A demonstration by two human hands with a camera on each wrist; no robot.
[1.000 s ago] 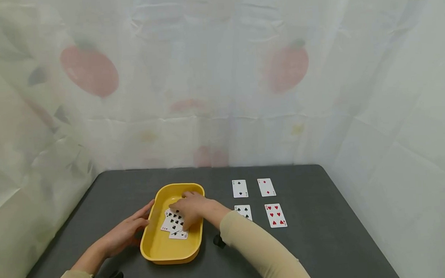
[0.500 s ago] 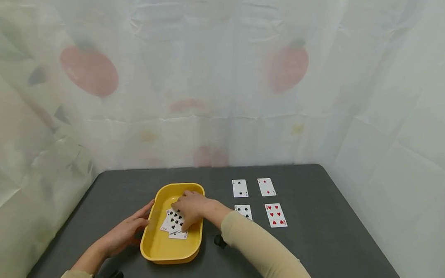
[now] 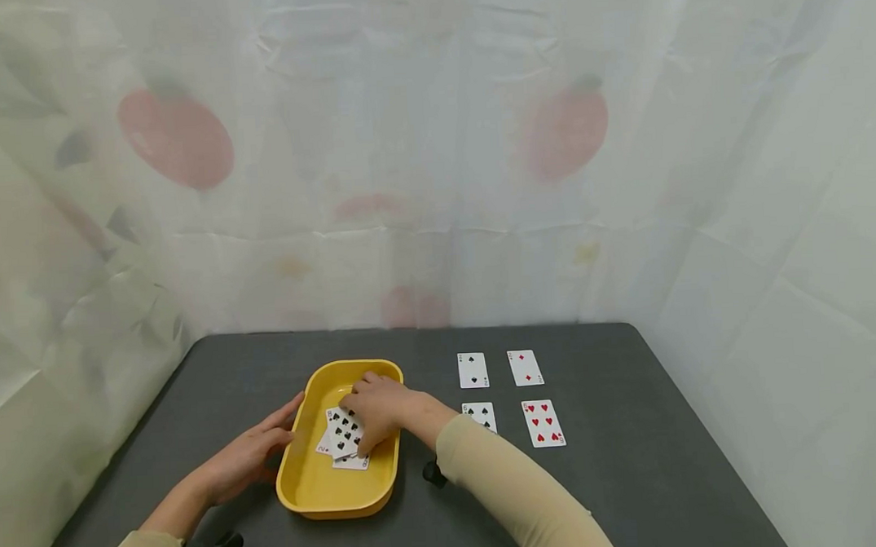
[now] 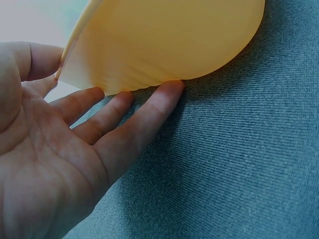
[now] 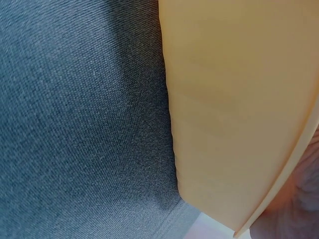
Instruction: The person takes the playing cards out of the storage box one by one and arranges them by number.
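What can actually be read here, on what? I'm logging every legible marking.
"2", red corner index on the card poking out at the left of the pile in the yellow tray, under the right hand.
Corner indices on the four cards on the table, such as the red hearts card: too small to read.
No words, brands or labels anywhere.

Tray wall: I see the yellow tray [image 3: 317, 491] rim fencing the cards [image 3: 345, 437] on every side, so entry is from above only.
Left flank: my left hand [image 3: 251, 455] lies flat against the tray's outer wall, closing that side.
Over the tray: my right hand [image 3: 378, 408] covers the far half of the pile.
Right side: four laid cards [image 3: 473, 371] sit near the tray, apart from each other, with bare strips of table [image 3: 622, 461] between.
Far edge: the curtain [image 3: 433, 159] hangs at the table's back.
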